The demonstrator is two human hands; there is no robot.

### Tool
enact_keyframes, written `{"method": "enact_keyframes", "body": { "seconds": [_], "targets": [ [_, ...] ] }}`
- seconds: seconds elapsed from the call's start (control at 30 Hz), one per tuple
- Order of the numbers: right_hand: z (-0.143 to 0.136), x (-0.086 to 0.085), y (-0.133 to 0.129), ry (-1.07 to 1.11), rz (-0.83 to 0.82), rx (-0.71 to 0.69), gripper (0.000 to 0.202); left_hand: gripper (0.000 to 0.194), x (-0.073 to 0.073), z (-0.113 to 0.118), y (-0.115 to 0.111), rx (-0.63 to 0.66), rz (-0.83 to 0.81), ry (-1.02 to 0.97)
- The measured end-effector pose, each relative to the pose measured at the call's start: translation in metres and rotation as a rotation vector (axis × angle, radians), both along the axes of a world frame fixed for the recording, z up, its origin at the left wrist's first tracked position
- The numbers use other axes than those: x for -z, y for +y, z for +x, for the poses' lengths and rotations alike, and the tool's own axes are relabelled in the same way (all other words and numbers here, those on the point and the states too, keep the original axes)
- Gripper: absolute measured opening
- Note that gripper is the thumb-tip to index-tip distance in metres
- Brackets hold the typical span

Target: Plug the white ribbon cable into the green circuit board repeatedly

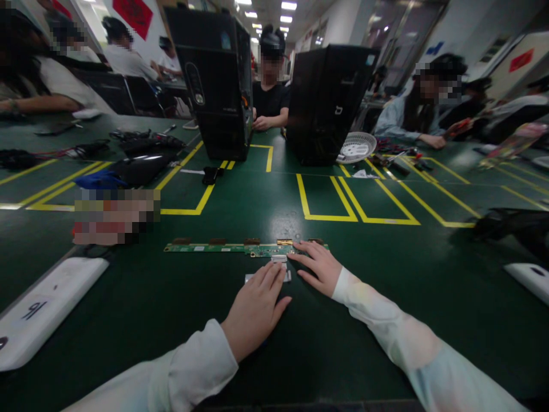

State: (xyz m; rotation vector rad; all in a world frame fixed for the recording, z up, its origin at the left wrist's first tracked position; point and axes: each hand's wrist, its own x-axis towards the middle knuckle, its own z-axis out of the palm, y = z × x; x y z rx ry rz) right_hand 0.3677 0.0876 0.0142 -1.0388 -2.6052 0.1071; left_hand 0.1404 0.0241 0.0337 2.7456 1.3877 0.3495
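A long, narrow green circuit board (234, 248) lies flat on the table, with gold-brown flexible tabs along its far edge. Beneath the fingers of my left hand (255, 309) is a pale flat ribbon cable (279, 259) that meets the board's near edge; its lower part is mostly covered. That hand lies flat with its fingers stretched out. My right hand (321, 266) rests with fingers apart over the board's right part, fingertips touching it near a shiny gold tab (284, 242). I see neither hand gripping anything.
Two black computer towers (214, 86) (328, 103) stand ahead. To the left are a white power strip-like case (47, 312) and dark cables (146, 140). A white basket (358, 147) and tools sit at right. Yellow tape (330, 218) marks the green table. Other people sit around.
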Motion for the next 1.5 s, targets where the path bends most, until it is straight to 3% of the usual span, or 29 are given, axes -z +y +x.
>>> {"method": "enact_keyframes", "body": {
  "seconds": [0.43, 0.77, 1.3, 1.5],
  "targets": [
    [0.001, 0.007, 0.001, 0.007, -0.007, 0.012, 0.044, 0.049, 0.002, 0.003, 0.0, -0.013, 0.01, 0.062],
    [0.002, 0.001, -0.001, 0.003, -0.044, 0.003, 0.044, 0.047, -0.002, 0.0, 0.005, 0.03, -0.044, 0.038],
    [0.002, 0.001, -0.001, -0.004, -0.04, 0.016, 0.044, 0.052, -0.011, -0.003, 0.004, -0.012, -0.071, -0.054],
    [0.002, 0.002, -0.001, -0.021, -0.044, 0.003, 0.046, 0.042, -0.012, -0.008, 0.01, -0.006, -0.029, -0.172]
  ]
}}
